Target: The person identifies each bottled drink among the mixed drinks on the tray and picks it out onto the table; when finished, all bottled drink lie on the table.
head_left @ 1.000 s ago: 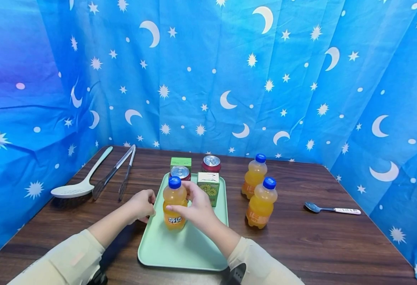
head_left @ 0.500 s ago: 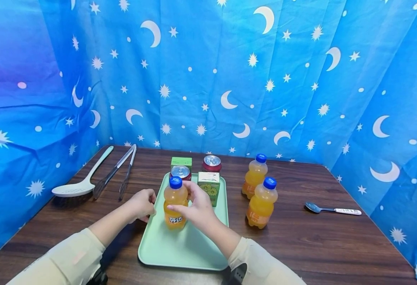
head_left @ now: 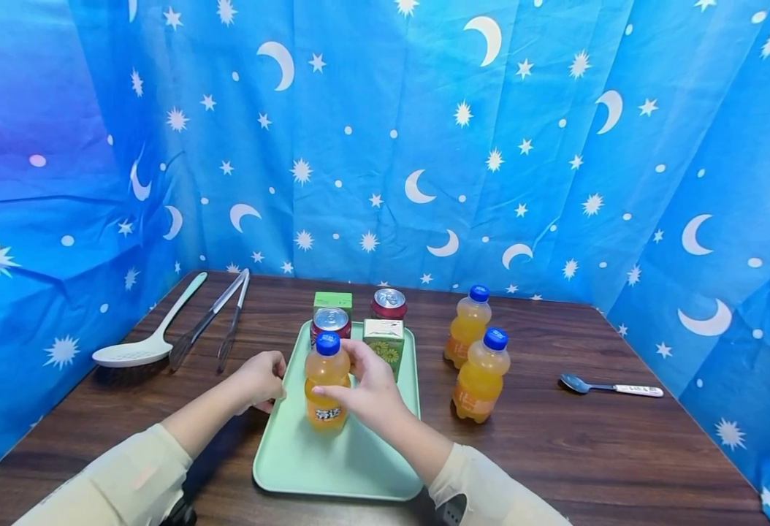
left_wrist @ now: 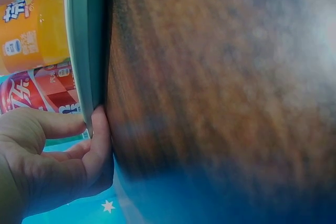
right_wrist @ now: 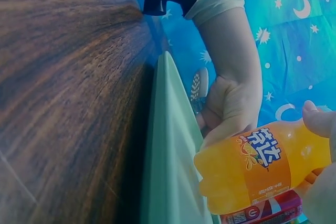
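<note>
My right hand (head_left: 373, 387) grips an orange soda bottle (head_left: 326, 398) with a blue cap, thumb on its near side. The bottle is upright over the light green tray (head_left: 339, 475), its base right at the tray surface in the right wrist view (right_wrist: 252, 166). My left hand (head_left: 261, 380) pinches the tray's left rim between thumb and fingers, as the left wrist view also shows at the tray edge (left_wrist: 84, 40). Behind the bottle, a red soda can (head_left: 330, 320) and a green drink carton (head_left: 385, 342) stand on the tray.
Another red can (head_left: 389, 303) and a green carton (head_left: 333, 299) stand at the tray's far end. To the right are two more orange soda bottles (head_left: 467, 329) and a spoon (head_left: 611, 387). A slotted turner (head_left: 135, 353) and tongs (head_left: 210, 321) lie at the left.
The bottle in my right hand has shifted slightly to the right and toward me, away from the can behind it. My left hand stays at the tray's rim.
</note>
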